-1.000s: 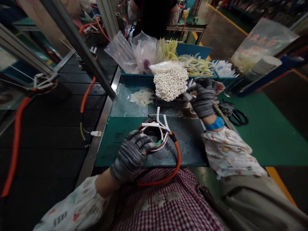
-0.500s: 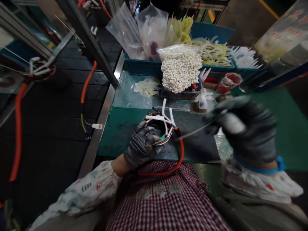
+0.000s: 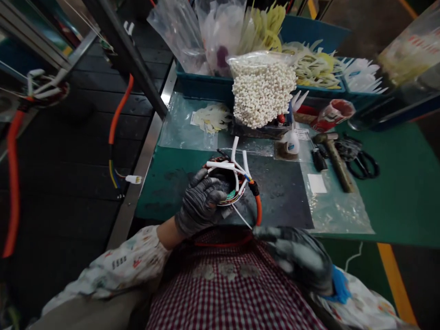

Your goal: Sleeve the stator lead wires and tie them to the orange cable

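My left hand [image 3: 201,199], in a grey glove, is closed around the left side of a ring-shaped motor stator [image 3: 240,190] at the bench's front edge. White sleeved leads [image 3: 220,165] stick up from the stator, and a bit of green board shows inside it. From its right side an orange cable [image 3: 259,210] curves down towards my lap. A thin white cord [image 3: 241,216] runs taut from the stator's lower rim to the fingertips of my right hand [image 3: 295,256], which pinch it low over the checked apron.
Behind the stator stands a bag of white beads [image 3: 263,94], with blue bins [image 3: 204,87] of plastic bags and yellowish strips. On the right lie a hammer [image 3: 338,165], a screwdriver [image 3: 319,159] and black-handled scissors [image 3: 364,165]. A metal post [image 3: 127,55] rises at the left.
My right hand has come down and left from above the bench's right side to low near my lap, drawing the cord. The tools on the right are uncovered. My left hand stays on the stator.
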The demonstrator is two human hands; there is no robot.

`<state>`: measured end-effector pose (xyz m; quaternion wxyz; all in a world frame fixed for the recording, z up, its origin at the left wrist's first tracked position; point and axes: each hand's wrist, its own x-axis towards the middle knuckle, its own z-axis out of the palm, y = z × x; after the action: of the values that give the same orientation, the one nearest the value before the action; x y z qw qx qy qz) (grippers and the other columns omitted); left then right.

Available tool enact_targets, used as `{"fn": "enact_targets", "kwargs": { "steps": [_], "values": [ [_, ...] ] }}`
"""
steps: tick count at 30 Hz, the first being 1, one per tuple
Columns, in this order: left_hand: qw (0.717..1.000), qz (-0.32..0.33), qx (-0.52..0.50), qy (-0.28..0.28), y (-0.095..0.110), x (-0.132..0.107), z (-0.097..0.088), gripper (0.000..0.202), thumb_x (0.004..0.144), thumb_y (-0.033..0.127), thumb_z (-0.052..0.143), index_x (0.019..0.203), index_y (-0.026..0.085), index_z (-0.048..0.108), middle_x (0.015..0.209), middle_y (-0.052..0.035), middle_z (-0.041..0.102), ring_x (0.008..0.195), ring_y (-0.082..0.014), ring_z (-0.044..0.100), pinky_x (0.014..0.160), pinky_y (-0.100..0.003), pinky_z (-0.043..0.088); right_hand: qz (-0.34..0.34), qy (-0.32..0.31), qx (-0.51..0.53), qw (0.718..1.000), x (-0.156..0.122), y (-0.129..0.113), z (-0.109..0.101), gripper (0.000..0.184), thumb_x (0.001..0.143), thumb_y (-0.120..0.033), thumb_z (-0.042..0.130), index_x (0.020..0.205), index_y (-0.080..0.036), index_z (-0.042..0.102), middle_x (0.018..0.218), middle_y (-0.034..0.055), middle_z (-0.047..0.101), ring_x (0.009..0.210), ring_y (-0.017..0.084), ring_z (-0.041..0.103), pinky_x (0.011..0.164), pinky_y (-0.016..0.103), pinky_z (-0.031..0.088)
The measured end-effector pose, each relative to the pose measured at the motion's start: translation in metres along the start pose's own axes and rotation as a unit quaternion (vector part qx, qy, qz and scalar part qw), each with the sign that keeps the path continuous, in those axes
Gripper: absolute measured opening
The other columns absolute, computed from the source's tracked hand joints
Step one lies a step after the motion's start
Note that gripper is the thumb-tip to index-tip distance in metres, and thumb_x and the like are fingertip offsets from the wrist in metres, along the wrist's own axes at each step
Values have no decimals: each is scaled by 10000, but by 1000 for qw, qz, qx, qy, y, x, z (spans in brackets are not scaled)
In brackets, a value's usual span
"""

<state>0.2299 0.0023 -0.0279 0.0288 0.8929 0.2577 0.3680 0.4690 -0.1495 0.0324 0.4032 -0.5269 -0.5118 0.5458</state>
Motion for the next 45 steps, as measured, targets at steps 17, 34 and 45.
{"fn": "enact_targets", "kwargs": {
  "steps": [17,34,45],
  "values": [
    [997,-34,-41,-47,1,5,0,135,956,421,723,943,287,733,1073,0,854,1098,-242,800,1253,-581,493,-109,66,-204,971,107,-18,15,205,1033,-400,706,1034,-237,831,912,46,863,758,209,779,720,330,618],
    [999,1,-46,9,-1,11,-3,170,980,435,768,990,277,706,1055,25,821,1038,-189,780,1219,-438,506,-165,29,-98,981,103,-12,-4,132,901,-132,794,970,-240,826,913,3,866,766,168,788,702,277,654],
    [999,-2,-30,-12,-1,10,-2,228,1036,483,628,985,280,717,983,8,808,993,-202,775,1200,-477,544,-244,-67,-188,949,94,32,-10,183,1061,-395,733,1172,-262,794,1027,29,844,865,188,813,823,320,694]
  ]
}}
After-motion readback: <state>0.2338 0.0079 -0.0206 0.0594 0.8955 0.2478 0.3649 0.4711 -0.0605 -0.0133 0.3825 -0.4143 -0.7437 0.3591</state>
